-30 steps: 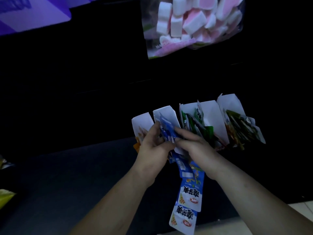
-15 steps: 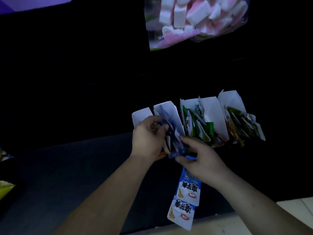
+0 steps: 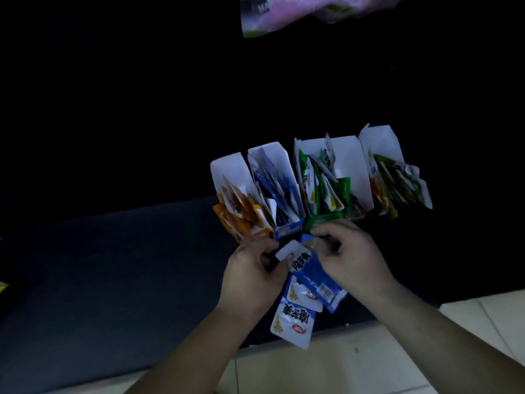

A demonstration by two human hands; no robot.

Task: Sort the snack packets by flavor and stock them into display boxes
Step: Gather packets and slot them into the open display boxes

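- Both hands low centre, close together; left hand (image 3: 251,275) curled, thumb & fingers pinching the white top corner of the blue packet strip (image 3: 308,282)
- Right hand (image 3: 350,258) just beside it, fingers bent in, gripping the strip's upper blue edge; strip hangs down btwn the two wrists, white-and-blue packets trailing toward the pale floor (image 3: 369,362)
- Just beyond the fingertips: row of white display boxes on the dark surface (image 3: 113,265); orange box (image 3: 227,172) past the left hand, orange packets (image 3: 241,214) spilling at its front
- Blue box (image 3: 274,155) straight ahead of both hands, blue packets (image 3: 279,191) upright inside
- Green box (image 3: 346,163) past the right hand, green packets (image 3: 326,189) leaning; far-right box (image 3: 380,143) w/ dark olive packets (image 3: 395,180)
- Pinkish bag (image 3: 298,12) well beyond, top edge, blurred.
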